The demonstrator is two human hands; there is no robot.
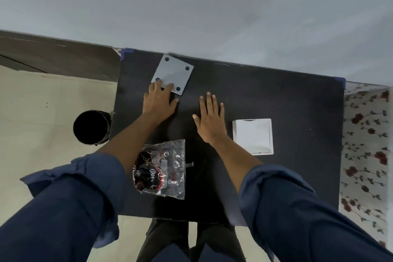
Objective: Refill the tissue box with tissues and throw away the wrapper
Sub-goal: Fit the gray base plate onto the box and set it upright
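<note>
A grey square tissue box (pixel 173 73) with black round feet at its corners lies upside down at the far left of the black table (pixel 287 100). My left hand (pixel 158 101) rests flat with its fingertips on the box's near corner. Flat on the table's middle, fingers spread, lies my right hand (pixel 209 116), touching nothing else. A white square stack of tissues (pixel 253 136) sits just right of that hand. A crumpled clear wrapper with red and black print (pixel 162 169) lies near the front edge between my forearms.
A black round bin (pixel 91 126) stands on the pale floor left of the table. A grey wall runs behind the table. A floral-patterned surface (pixel 365 147) borders the table's right side.
</note>
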